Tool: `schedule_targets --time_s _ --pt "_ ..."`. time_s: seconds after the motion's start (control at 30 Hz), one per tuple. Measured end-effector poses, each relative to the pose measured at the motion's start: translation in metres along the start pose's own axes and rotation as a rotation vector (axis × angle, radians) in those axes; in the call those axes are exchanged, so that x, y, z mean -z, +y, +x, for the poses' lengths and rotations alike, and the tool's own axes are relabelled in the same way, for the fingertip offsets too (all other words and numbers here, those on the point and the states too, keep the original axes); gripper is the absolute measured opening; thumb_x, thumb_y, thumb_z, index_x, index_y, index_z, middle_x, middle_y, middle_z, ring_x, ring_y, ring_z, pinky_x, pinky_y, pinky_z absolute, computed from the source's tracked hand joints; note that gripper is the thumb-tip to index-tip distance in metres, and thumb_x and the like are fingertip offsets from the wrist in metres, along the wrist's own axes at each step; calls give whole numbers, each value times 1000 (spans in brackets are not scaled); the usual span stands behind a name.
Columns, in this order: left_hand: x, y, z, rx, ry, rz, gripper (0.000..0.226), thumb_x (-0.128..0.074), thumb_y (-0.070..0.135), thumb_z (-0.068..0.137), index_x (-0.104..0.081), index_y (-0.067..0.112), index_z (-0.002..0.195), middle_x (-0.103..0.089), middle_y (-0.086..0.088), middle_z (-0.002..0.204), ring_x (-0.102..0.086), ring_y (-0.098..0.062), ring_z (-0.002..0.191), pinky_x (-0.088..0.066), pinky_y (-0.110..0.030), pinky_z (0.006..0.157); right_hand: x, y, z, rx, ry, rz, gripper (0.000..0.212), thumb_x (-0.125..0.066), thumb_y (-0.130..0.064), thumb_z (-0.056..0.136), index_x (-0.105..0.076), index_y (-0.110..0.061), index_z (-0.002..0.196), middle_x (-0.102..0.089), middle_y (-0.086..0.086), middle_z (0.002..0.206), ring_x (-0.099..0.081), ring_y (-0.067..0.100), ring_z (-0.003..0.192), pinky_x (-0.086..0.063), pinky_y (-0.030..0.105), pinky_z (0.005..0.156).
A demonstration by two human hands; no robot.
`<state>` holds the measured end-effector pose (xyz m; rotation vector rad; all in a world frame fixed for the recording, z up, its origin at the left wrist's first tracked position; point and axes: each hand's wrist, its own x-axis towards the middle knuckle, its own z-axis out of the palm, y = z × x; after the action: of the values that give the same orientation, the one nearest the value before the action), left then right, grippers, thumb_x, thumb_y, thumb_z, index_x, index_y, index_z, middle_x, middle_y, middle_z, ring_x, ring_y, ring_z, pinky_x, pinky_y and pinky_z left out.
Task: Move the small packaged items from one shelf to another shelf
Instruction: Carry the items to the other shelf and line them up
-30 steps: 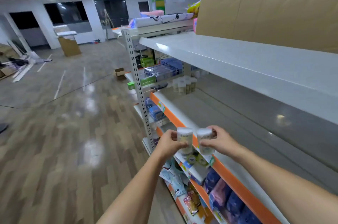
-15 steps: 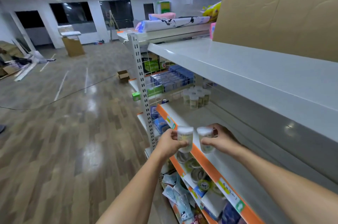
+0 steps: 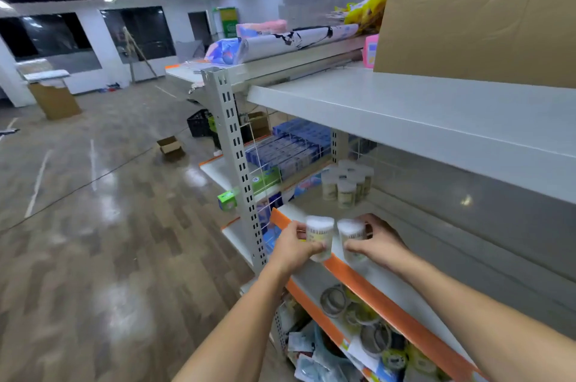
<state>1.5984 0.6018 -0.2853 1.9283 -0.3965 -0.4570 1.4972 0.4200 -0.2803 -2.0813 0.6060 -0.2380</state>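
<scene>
Head view, nearest first: both my forearms reach forward toward the shelving unit on my right. My left hand (image 3: 294,249) is curled round a small clear container (image 3: 319,236) with a white top, thumb across its front and fingers behind it, holding it upright. My right hand (image 3: 378,243) grips a second container (image 3: 352,236) of the same kind, also upright, thumb low on its front and fingers wrapped round its far side. The two containers sit side by side, close but apart, at the orange front edge (image 3: 367,285) of the middle shelf (image 3: 392,288); the right one is over the shelf surface, the left one over the edge strip. I cannot tell whether either base touches the shelf.

Below that edge, the lower shelf holds round tins and flat packets (image 3: 314,353). Farther along the middle shelf, near its back corner, stands a cluster of matching containers (image 3: 346,186). Beyond the wire divider lie blue boxes (image 3: 290,147). Above, a white upper shelf (image 3: 405,113) carries a large cardboard sheet (image 3: 480,10).
</scene>
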Motion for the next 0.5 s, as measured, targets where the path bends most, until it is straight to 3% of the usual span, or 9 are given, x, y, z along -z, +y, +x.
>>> schedule_targets --time_s 0.23,0.37,0.5 --pt "31 -8 48 -45 -67 27 44 -85 21 75 -58 21 109 -67 1 104 -67 -19 95 -58 -44 87 -39 -14 22 -78 183 95 50 -78 -33 67 -56 -38 112 -63 -16 99 -60 4 87 -45 22 61" --pt "33 -11 70 -59 -101 5 49 -80 12 79 -56 14 122 -66 -4 114 -65 -16 100 -56 -34 89 -49 -15 36 -131 249 87 50 -76 -34 67 -54 -39 111 -63 -16 97 -59 2 83 -42 19 58" --pt "32 -10 95 -67 -134 -26 49 -80 9 79 -55 13 121 -65 -2 111 -65 -15 100 -56 -38 93 -52 -12 57 -159 281 53 50 -75 -39 63 -51 -39 107 -63 -15 96 -61 8 85 -48 25 65"
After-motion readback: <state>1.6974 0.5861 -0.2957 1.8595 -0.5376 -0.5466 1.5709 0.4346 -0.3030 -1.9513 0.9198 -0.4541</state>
